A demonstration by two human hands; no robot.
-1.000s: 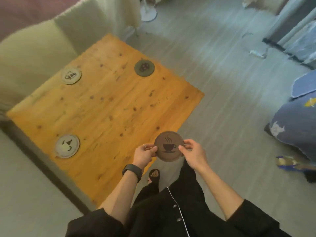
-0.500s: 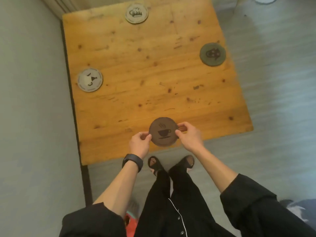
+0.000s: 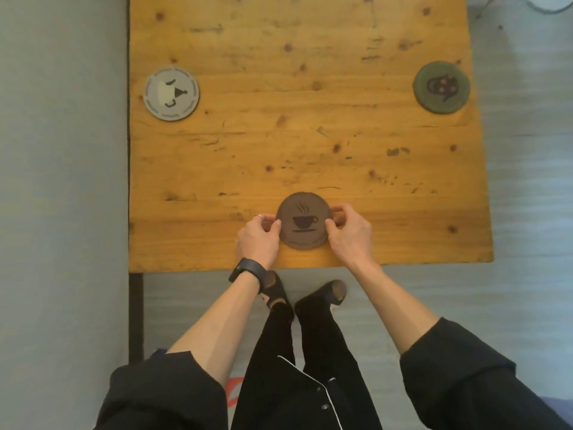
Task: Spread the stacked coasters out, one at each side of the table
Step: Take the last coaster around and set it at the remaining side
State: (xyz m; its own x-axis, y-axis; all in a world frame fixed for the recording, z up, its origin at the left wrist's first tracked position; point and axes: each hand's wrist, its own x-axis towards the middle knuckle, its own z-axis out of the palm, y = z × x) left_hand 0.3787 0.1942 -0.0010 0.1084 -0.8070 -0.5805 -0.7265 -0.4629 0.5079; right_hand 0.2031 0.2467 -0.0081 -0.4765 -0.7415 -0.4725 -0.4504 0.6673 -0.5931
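Knotty pine worktop (image 3: pixel 310 125) carries a grey coaster (image 3: pixel 171 94) at its left side and a green coaster (image 3: pixel 441 87) at its right, while my left hand (image 3: pixel 257 240) and right hand (image 3: pixel 348 234) pinch the brown coaster (image 3: pixel 304 220) by opposite rims, apparently to centre it at the near edge.

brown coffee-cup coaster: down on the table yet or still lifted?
Cannot tell for sure. The brown coaster lies flat over the table near its front edge, pinched by both hands.
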